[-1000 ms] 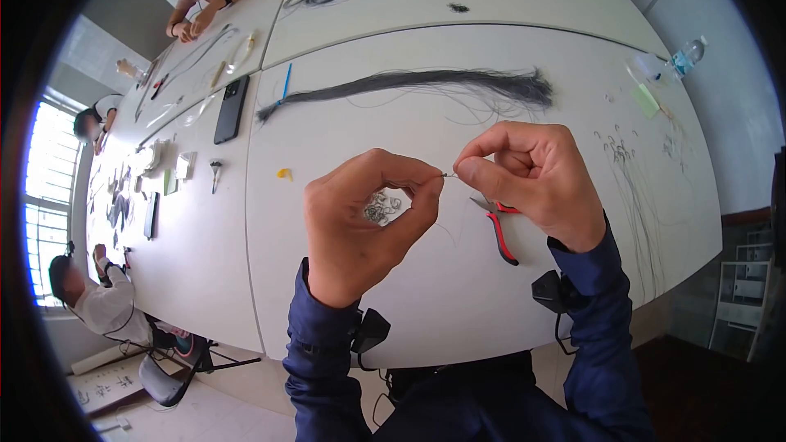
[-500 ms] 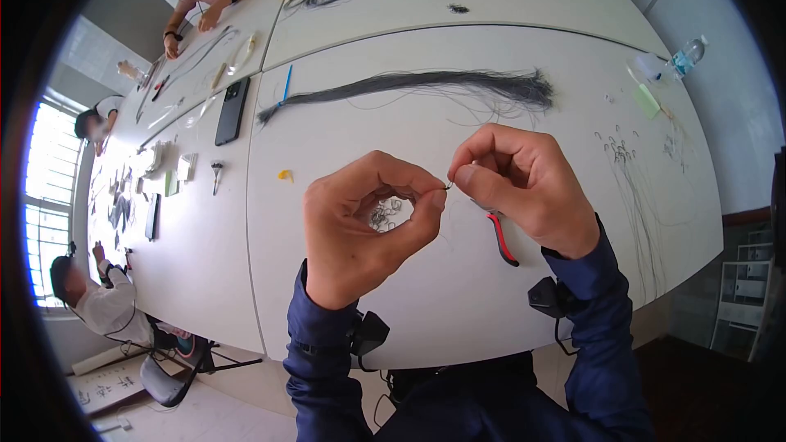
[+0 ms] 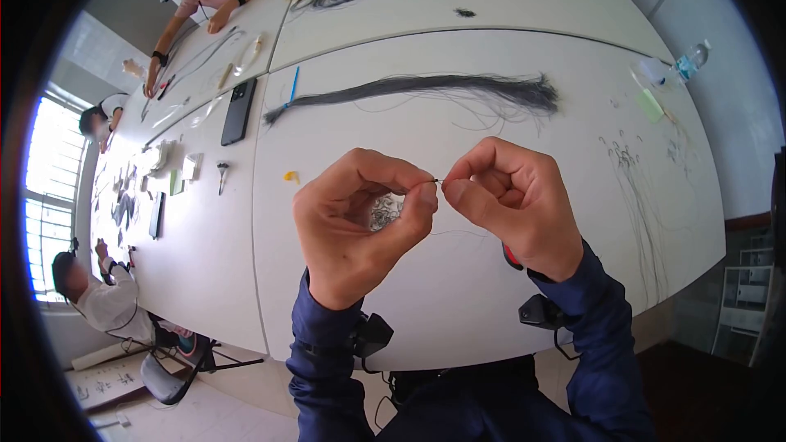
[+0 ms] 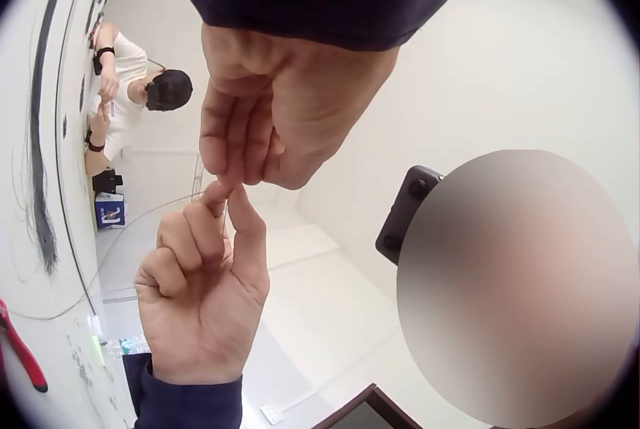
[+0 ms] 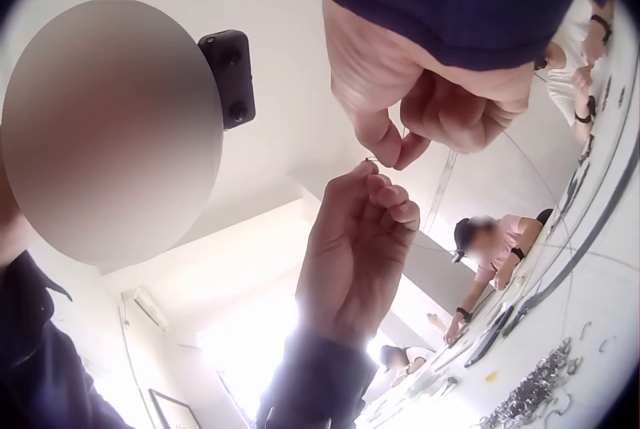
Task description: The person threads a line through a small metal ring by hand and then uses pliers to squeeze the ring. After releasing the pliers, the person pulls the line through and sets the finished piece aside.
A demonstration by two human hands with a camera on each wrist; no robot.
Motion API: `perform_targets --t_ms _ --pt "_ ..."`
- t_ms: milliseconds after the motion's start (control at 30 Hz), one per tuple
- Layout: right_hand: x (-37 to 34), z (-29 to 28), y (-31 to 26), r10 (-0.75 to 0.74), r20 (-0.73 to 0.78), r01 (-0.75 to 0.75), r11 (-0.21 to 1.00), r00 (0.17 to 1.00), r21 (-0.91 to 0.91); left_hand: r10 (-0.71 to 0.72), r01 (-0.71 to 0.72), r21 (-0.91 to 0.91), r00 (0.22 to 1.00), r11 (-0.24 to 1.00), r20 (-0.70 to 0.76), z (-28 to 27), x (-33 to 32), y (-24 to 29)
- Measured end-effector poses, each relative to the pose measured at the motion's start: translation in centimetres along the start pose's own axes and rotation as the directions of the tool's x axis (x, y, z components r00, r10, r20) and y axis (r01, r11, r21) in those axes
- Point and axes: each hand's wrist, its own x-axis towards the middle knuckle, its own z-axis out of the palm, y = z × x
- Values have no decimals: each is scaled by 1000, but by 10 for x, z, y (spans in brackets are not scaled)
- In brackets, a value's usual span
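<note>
My left hand [image 3: 348, 233] pinches a small dark fish hook [image 5: 371, 160] between thumb and forefinger; most of it is covered by the fingertips. Right beside it, my right hand [image 3: 524, 205] pinches a thin fishing line [image 4: 150, 211] close to the hook, thumb against forefinger. A loose length of this line trails away from the fingertips. Both hands are raised above the white table [image 3: 393, 311], their tips almost meeting. Behind the left hand lies a pile of metal hooks [image 3: 385, 211], partly seen through the ring of its fingers. Red-handled pliers [image 4: 22, 354] are largely hidden under the right hand in the head view.
A long bundle of dark line [image 3: 409, 84] lies across the table beyond the hands. Lines with hooks [image 3: 634, 196] are spread at the right. A black phone [image 3: 238, 112], a yellow scrap [image 3: 291, 176] and a bottle [image 3: 693, 57] stand farther off. Other people sit around the tables.
Both hands have shifted slightly left, the right one also a little lower. The right hand now covers most of the pliers. Its fingertips stay close to the left hand's.
</note>
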Motion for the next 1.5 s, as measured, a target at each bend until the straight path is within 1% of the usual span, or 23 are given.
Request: perform_targets --t_ms 167,267,367,467,567,667,767,867,967,1067,1167,1233,1267,1367,1500 --pt "-8 11 -2 -118 -85 107 987 989 -119 113 -103 95 988 990 -101 5 1 -8" --pt "-12 14 -3 -207 -82 178 945 975 -273 211 -178 246 971 953 -115 7 2 -11" --pt "-12 14 -1 -329 -42 273 843 943 -463 270 -216 350 956 912 -114 8 3 -15" --pt "-9 13 2 -481 18 382 673 877 -634 323 -251 418 940 873 -110 7 5 -21" --pt "-8 13 -1 -561 73 425 529 825 -735 357 -270 500 930 823 -85 6 7 -23" --pt "-10 13 1 -579 80 432 502 812 -749 378 -302 550 925 779 -28 6 8 -22" --pt "-8 10 0 -596 88 452 496 798 -742 365 -317 597 930 737 44 7 8 -16" --pt "-8 4 -9 -552 126 461 525 824 -716 309 -290 581 948 761 69 8 6 -13" --pt "-12 0 -17 -417 63 354 673 907 -650 256 -256 551 963 794 79 7 5 -11" --pt "-15 -4 -24 -290 20 231 719 957 -655 244 -243 501 968 831 65 5 6 -15" --pt "-14 -3 -25 -272 -21 197 746 962 -636 151 -149 383 988 912 23 2 5 -13" --pt "-12 -2 -20 -295 -30 215 758 955 -616 87 -82 254 996 964 -5 2 4 -8" --pt "-11 -2 -18 -307 -35 224 763 951 -606 53 -49 187 998 981 -16 3 3 -6" --pt "-12 -1 -17 -301 -33 217 756 953 -617 -16 17 87 1000 996 -7 3 2 -1" --pt "-14 2 -19 -333 -33 239 737 942 -632 4 -3 67 1000 998 -16 3 1 -1"
